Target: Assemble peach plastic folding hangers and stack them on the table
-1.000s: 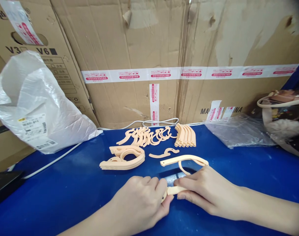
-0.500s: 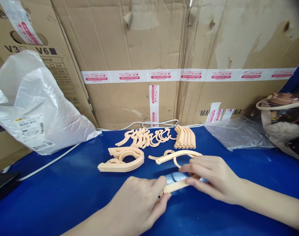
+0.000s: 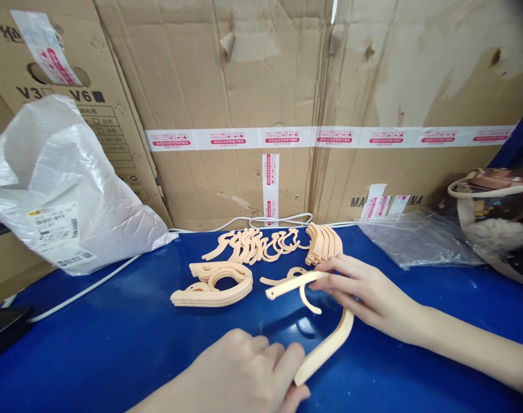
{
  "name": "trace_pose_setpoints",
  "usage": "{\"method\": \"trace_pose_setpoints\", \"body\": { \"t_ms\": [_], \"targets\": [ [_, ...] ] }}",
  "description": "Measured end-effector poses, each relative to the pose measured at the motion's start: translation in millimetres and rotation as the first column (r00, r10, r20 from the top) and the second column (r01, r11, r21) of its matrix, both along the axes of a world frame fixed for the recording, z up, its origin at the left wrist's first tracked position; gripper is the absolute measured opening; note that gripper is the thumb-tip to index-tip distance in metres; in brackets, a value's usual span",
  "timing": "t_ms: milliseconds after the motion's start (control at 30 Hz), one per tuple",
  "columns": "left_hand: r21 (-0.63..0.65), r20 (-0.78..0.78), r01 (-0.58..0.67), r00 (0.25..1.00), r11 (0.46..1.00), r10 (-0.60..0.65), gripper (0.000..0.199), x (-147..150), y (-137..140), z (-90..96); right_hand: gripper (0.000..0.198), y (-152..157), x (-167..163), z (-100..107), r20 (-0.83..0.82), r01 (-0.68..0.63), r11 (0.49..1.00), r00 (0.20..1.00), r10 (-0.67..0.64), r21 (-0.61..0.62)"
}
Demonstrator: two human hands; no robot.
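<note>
A beige plastic folding hanger (image 3: pixel 326 350) is held between both hands, its two curved arms spread apart and a hook piece showing near the upper arm. My left hand (image 3: pixel 248 373) pinches the end of the lower arm between thumb and fingers. Higher up, my right hand (image 3: pixel 369 287) is closed around the middle where the arms meet, covering the joint. Behind the held hanger lies a loose beige hook piece (image 3: pixel 272 281). To the left, a stack of folded hangers (image 3: pixel 218 295) rests on the blue table (image 3: pixel 128 344).
Farther back are a row of loose hook pieces (image 3: pixel 248 246) and several curved arm pieces (image 3: pixel 326 244). A white plastic bag (image 3: pixel 63 195) stands left, a clear plastic sheet (image 3: pixel 412 238) and a bag with a pompom (image 3: pixel 498 223) right. Cardboard (image 3: pixel 227 86) walls the back; a white cable (image 3: pixel 85 287) crosses the table.
The hanger's arms have spread wider apart. My left hand has moved down and toward me with the lower arm's end, while my right hand has shifted slightly left and up.
</note>
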State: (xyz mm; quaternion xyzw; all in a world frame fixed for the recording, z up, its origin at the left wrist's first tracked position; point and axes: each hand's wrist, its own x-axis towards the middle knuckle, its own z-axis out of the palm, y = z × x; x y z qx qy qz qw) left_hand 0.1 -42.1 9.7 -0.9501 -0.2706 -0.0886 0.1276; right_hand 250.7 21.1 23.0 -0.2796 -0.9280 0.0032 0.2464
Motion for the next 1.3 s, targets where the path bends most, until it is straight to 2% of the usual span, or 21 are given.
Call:
{"method": "trace_pose_setpoints", "body": {
  "t_ms": [100,267,400,533,633,733,800,1000,1300],
  "targets": [
    [0.014,-0.017,0.033,0.999,0.999,-0.032,0.024,1.1,-0.2,-2.2,0.031,-1.9,-0.6,-0.4,0.048,-0.006,0.999,0.999,0.004,0.045],
    [0.006,0.08,-0.09,0.993,0.996,0.089,0.031,0.8,4.4,-0.5,0.03,-0.8,0.9,-0.1,0.039,0.024,0.999,0.999,-0.023,-0.027],
    [-0.013,0.093,-0.124,0.988,0.992,0.125,0.03,1.2,5.9,1.9,0.028,1.0,2.5,-1.3,0.048,0.048,0.999,0.998,-0.047,-0.021],
    [-0.046,0.053,-0.117,0.991,0.992,0.119,0.031,1.3,2.5,3.1,0.028,0.8,2.7,-1.2,0.065,0.061,0.998,0.996,-0.061,-0.009],
    [-0.079,-0.011,-0.059,0.998,0.995,0.058,0.034,1.6,0.0,2.3,0.028,-0.1,2.4,0.0,0.087,0.062,0.998,0.994,-0.065,0.028],
    [-0.074,-0.064,0.001,0.998,0.997,-0.006,0.033,2.0,-1.4,1.6,0.029,-0.1,2.7,-0.1,0.128,0.049,0.995,0.99,-0.06,0.084],
    [-0.066,-0.066,-0.01,0.998,0.998,0.006,0.031,1.7,-1.6,2.4,0.03,1.0,3.3,-1.0,0.147,0.041,0.994,0.988,-0.056,0.1],
    [-0.031,0.03,-0.12,0.992,0.992,0.121,0.037,0.3,1.8,3.8,0.028,5.4,4.5,-4.5,0.136,0.056,0.998,0.989,-0.061,0.042],
    [0.043,0.103,-0.132,0.986,0.99,0.127,0.037,0.9,3.4,-2.9,0.028,4.3,5.4,-6.3,0.113,0.094,0.995,0.989,-0.097,0.03]
  ]
}}
